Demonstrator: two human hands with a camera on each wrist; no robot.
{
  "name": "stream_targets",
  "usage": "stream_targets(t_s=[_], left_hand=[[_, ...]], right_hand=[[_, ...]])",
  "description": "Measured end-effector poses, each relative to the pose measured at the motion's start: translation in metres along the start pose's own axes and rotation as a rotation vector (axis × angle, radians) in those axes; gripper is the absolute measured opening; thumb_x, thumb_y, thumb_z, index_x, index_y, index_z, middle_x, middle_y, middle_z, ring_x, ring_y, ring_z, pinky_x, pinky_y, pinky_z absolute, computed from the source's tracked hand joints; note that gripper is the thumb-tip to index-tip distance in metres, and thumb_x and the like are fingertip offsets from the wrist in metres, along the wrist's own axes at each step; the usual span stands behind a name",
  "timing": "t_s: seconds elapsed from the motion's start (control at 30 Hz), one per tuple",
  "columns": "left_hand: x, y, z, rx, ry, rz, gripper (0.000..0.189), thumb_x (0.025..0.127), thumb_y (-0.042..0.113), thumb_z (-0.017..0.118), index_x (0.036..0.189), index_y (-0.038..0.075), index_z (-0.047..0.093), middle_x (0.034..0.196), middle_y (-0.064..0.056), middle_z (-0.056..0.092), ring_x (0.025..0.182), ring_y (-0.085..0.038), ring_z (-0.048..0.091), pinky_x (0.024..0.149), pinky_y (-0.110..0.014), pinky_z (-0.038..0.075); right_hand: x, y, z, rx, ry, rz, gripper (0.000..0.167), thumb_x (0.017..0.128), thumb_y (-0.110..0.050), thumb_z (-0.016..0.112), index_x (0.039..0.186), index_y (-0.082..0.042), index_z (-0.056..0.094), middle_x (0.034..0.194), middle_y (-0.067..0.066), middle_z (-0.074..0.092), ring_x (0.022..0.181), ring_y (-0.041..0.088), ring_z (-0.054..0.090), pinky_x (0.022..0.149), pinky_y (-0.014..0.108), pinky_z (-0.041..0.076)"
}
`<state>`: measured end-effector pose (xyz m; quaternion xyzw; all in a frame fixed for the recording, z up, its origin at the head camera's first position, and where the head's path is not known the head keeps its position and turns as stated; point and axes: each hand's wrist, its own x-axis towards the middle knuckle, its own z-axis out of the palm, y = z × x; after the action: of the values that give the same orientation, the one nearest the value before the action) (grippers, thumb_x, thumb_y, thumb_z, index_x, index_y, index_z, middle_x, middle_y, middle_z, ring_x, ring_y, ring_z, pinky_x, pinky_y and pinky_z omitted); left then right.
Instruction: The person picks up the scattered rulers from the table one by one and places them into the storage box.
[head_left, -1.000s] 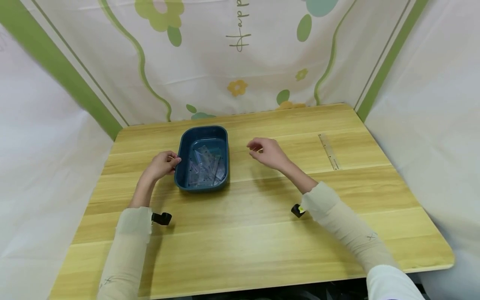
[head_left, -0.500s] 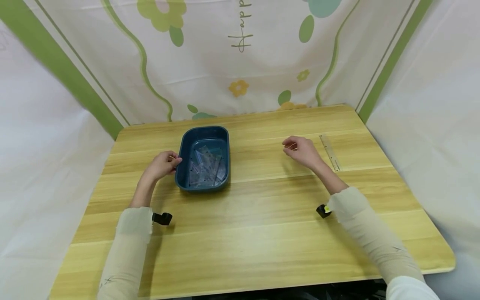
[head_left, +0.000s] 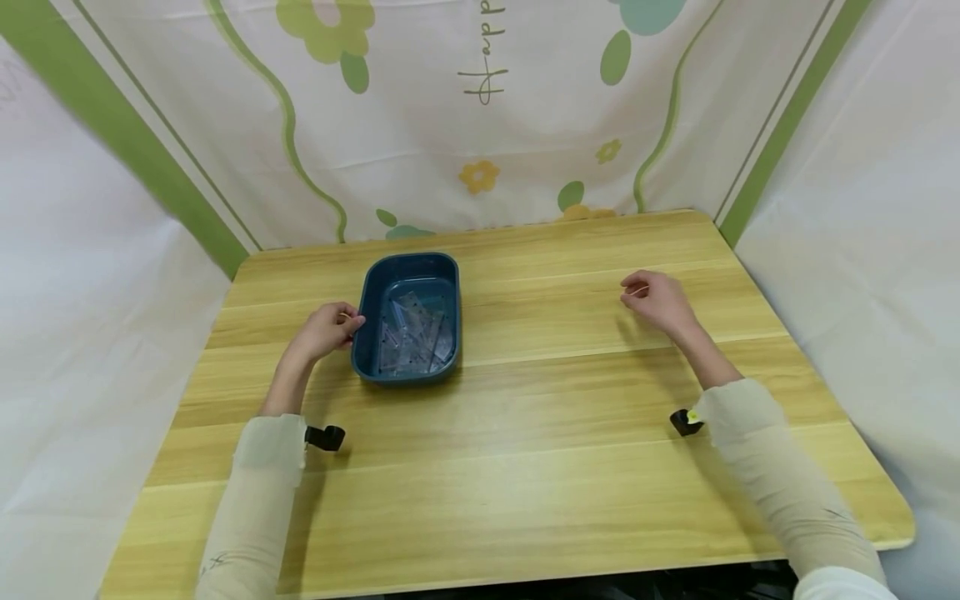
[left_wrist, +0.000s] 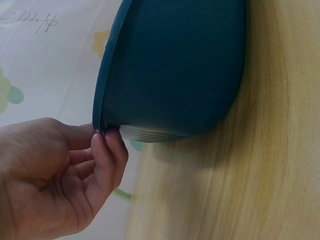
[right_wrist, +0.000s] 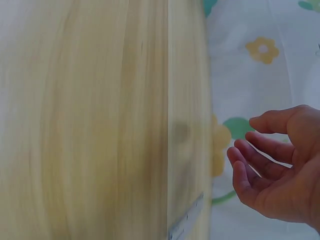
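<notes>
A dark blue plastic basin (head_left: 406, 379) stands on the table, left of the middle. Several clear plastic rulers (head_left: 414, 337) lie in a jumble on its bottom. My left hand (head_left: 324, 332) pinches the basin's left rim, thumb on one side and fingers on the other, as the left wrist view shows close up. Over the right part of the table hovers my right hand (head_left: 662, 302), fingers loosely bent and nothing between them. A single clear ruler (right_wrist: 187, 220) lies on the table, its end showing low in the right wrist view; in the head view my right hand covers it.
The wood-grain table (head_left: 487, 500) has a rounded front right corner. A white printed curtain (head_left: 420, 125) hangs along its back edge, with white sheets (head_left: 870, 250) at both sides. Black wrist cameras (head_left: 325, 437) stick out from the beige sleeves.
My right hand has moved right, from beside the basin to over the lone ruler, which it now covers in the head view. My left hand stays at the basin's rim.
</notes>
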<state>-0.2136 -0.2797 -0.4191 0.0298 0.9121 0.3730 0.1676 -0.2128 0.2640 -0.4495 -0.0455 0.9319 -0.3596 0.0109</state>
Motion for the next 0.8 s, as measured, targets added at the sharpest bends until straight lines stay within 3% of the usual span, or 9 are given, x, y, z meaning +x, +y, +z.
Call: stream_targets(t_s=[0.37,0.7,0.8], left_hand=[[0.0,-0.001,0.0,-0.011,0.004,-0.002,0.033,0.107,0.021,0.046,0.122,-0.007,0.05,0.093,-0.012,0.059,0.071,-0.014,0.053,0.068,-0.029,0.056],[0.0,-0.002,0.0,-0.011,0.007,0.004,0.032,0.107,0.02,0.046,0.122,-0.008,0.05,0.093,-0.014,0.059,0.071,-0.014,0.053,0.069,-0.029,0.056],[0.0,-0.003,-0.001,-0.012,0.007,0.006,0.032,0.107,0.02,0.046,0.122,-0.009,0.05,0.094,-0.016,0.059,0.071,-0.014,0.053,0.069,-0.03,0.056]], right_hand=[[0.005,0.033,-0.029,-0.088,-0.017,0.104,0.041,0.096,-0.016,0.06,0.129,0.009,0.057,0.124,0.033,0.059,0.112,0.047,0.058,0.091,0.056,0.049],[0.011,0.053,-0.03,-0.18,-0.094,0.227,0.058,0.095,-0.027,0.065,0.13,0.017,0.049,0.132,0.038,0.05,0.118,0.052,0.05,0.097,0.062,0.045],[0.015,0.052,-0.027,-0.184,-0.089,0.231,0.041,0.093,-0.027,0.067,0.089,0.013,0.059,0.083,0.025,0.062,0.075,0.037,0.059,0.067,0.046,0.053]])
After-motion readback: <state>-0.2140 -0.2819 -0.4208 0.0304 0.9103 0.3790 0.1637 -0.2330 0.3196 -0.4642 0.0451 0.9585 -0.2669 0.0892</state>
